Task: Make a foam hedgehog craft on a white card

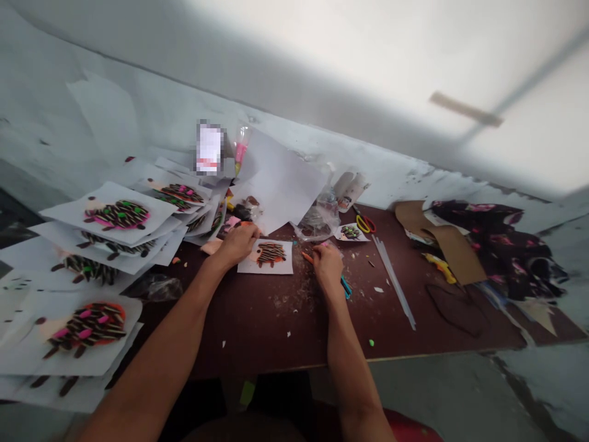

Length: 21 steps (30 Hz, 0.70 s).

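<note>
A small white card point(265, 268) with a brown-striped hedgehog point(271, 253) on an orange base lies flat on the dark red table point(267, 331). My left hand point(239, 244) is at the card's upper left corner, its fingers bent together; what they hold, if anything, is too small to tell. To the right of the card my right hand point(328, 264) is closed over the table, fingertips at a thin orange piece point(307, 258). Teal sticks point(346, 286) lie beside its wrist. Scraps and crumbs are scattered between the hands.
Stacked hedgehog sheets point(110, 230) cover the left side. Behind stand a phone point(210, 147) and a large white sheet point(276, 178). Rightward are yellow-handled scissors point(365, 223), clear glue sticks point(396, 285), a yellow glue gun point(440, 267), brown cardboard point(460, 252) and dark floral cloth point(501, 245).
</note>
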Available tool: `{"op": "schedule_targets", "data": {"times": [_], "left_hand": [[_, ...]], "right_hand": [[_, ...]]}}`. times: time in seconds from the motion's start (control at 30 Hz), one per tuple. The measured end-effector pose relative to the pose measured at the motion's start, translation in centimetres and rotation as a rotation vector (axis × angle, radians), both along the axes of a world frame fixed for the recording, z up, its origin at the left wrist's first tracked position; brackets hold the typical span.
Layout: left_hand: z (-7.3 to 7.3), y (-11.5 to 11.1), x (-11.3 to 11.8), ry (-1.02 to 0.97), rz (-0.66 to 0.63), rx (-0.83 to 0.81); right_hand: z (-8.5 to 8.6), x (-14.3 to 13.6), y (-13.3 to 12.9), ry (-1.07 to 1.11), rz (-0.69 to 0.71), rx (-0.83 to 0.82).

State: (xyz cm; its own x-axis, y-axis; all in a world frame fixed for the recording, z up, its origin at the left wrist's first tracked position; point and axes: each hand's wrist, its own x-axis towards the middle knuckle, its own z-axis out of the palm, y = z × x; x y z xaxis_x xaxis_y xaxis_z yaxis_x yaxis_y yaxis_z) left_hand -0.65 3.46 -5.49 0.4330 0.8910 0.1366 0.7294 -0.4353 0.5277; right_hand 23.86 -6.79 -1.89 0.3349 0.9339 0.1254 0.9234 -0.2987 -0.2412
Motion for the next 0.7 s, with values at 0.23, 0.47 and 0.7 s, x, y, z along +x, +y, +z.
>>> {"op": "schedule_targets", "data": {"times": [0.23, 0.47, 0.7], "left_hand": [[0.6, 0.2, -1.1, -0.038, -0.009, -0.124], [-1.6, 1.2, -1.8, -0.124, 0.006, -0.05], [-2.6, 1.6, -1.5, -0.114, -0.002, 0.01]], "right_hand": [[0.8, 0.3, -0.4, -0.064, -0.043, -0.055], [0.2, 1.6, 0.2, -0.128, -0.029, -0.032], [-1.1, 1.4, 2.0, -0.298, 0.14, -0.037]]}}
